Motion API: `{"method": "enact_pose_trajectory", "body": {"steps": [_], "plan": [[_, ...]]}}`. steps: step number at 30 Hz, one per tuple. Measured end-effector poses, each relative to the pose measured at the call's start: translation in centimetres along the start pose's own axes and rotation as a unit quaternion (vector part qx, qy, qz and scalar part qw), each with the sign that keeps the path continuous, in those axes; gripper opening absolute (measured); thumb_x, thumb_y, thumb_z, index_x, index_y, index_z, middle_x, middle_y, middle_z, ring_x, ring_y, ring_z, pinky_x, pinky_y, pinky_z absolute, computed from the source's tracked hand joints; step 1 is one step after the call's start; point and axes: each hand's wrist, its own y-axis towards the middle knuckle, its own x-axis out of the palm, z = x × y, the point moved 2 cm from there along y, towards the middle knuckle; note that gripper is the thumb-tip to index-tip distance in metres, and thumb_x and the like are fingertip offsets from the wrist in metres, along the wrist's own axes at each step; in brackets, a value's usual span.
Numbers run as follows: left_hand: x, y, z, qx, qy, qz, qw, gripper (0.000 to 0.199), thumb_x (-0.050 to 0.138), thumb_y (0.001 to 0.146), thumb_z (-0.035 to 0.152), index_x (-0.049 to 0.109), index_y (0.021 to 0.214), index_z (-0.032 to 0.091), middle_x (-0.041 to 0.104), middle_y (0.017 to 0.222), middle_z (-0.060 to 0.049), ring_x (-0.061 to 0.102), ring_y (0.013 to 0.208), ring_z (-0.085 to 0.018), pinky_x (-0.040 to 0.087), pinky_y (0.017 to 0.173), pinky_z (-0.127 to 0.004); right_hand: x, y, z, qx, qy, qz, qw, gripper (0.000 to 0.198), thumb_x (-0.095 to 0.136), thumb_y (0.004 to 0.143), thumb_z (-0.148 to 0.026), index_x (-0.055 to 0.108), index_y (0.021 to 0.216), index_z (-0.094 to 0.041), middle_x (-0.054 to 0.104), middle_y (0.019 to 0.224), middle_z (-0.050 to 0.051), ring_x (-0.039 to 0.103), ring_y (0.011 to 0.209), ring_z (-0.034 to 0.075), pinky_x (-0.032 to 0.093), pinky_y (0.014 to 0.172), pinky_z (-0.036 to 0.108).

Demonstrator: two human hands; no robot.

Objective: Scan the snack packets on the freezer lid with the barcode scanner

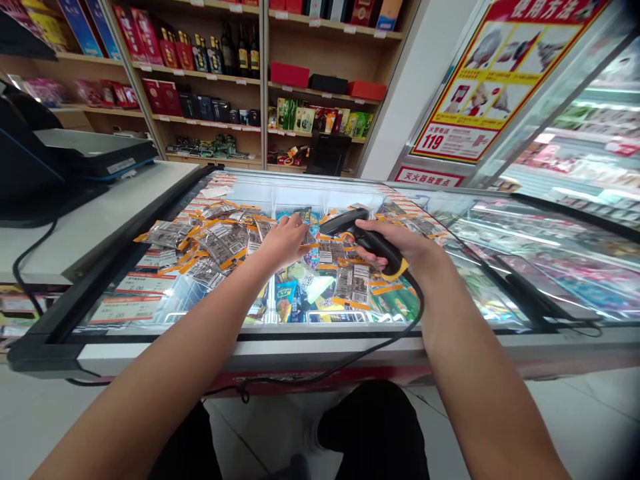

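A black barcode scanner (377,245) with yellow trim is gripped in my right hand (400,243), closed round its handle. The scanner's head points left toward my left hand (286,241). My left hand's fingers are curled over a small clear packet (311,248) with an orange edge, partly hidden by the hand. Many similar packets with printed black-and-white labels lie in a pile (220,243) on the freezer's glass top, to the left of my left hand. More labelled packets (353,280) lie below the scanner.
The chest freezer (320,348) has a pale frame; colourful bags (295,300) show through its glass. The scanner's black cable (345,363) hangs across the front edge. A counter with a scale (100,153) stands left. Shelves (200,70) with bottles and boxes rise behind.
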Motion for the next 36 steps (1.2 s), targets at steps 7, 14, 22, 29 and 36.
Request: {"method": "enact_pose_trajectory", "body": {"steps": [7, 14, 22, 29, 36], "plan": [[0.1, 0.0, 0.4, 0.003, 0.000, -0.005, 1.000, 0.040, 0.069, 0.096, 0.038, 0.066, 0.130, 0.017, 0.057, 0.141, -0.020, 0.056, 0.127, -0.040, 0.053, 0.102, -0.053, -0.1, 0.8, 0.5, 0.030, -0.023, -0.016, 0.999, 0.046, 0.068, 0.093, -0.066, 0.064, 0.091, -0.020, 0.058, 0.057, 0.003, 0.044, 0.040, 0.012, 0.038, 0.031, 0.025], [-2.3, -1.1, -0.1, -0.070, 0.087, -0.016, 0.994, 0.043, 0.080, 0.078, 0.038, 0.066, 0.114, 0.019, 0.065, 0.123, -0.019, 0.060, 0.119, -0.041, 0.051, 0.101, -0.055, -0.8, 1.3, 0.0, -0.038, 0.045, 0.050, 0.997, 0.040, 0.065, 0.097, -0.060, 0.062, 0.092, -0.021, 0.060, 0.059, 0.004, 0.048, 0.041, 0.013, 0.041, 0.035, 0.024], [-4.3, -1.7, 0.8, -0.093, 0.101, -0.063, 0.989, 0.048, 0.060, 0.094, 0.044, 0.063, 0.133, 0.015, 0.061, 0.140, -0.020, 0.054, 0.135, -0.038, 0.044, 0.115, -0.050, -1.4, 1.2, -0.5, -0.083, 0.138, 0.118, 0.980, 0.034, 0.062, 0.101, -0.055, 0.062, 0.098, -0.022, 0.059, 0.063, 0.001, 0.048, 0.043, 0.011, 0.043, 0.037, 0.022], [-2.8, -1.7, 3.5, 0.136, -0.074, -0.118, 0.981, 0.050, 0.055, 0.101, 0.037, 0.061, 0.150, 0.029, 0.058, 0.149, -0.011, 0.058, 0.135, -0.027, 0.049, 0.112, -0.040, -0.9, 0.4, -0.1, 0.025, 0.035, 0.087, 0.995, 0.037, 0.061, 0.101, -0.056, 0.064, 0.091, -0.021, 0.063, 0.062, 0.005, 0.052, 0.040, 0.015, 0.045, 0.038, 0.026], [-3.1, -1.9, 4.0, 0.145, -0.038, -0.157, 0.976, 0.053, 0.061, 0.100, 0.031, 0.062, 0.153, 0.037, 0.054, 0.155, -0.010, 0.058, 0.134, -0.030, 0.048, 0.115, -0.045, -0.9, 0.9, 0.4, 0.032, -0.013, 0.096, 0.995, 0.039, 0.055, 0.104, -0.056, 0.064, 0.094, -0.020, 0.068, 0.063, 0.008, 0.058, 0.042, 0.019, 0.049, 0.038, 0.029]]}}
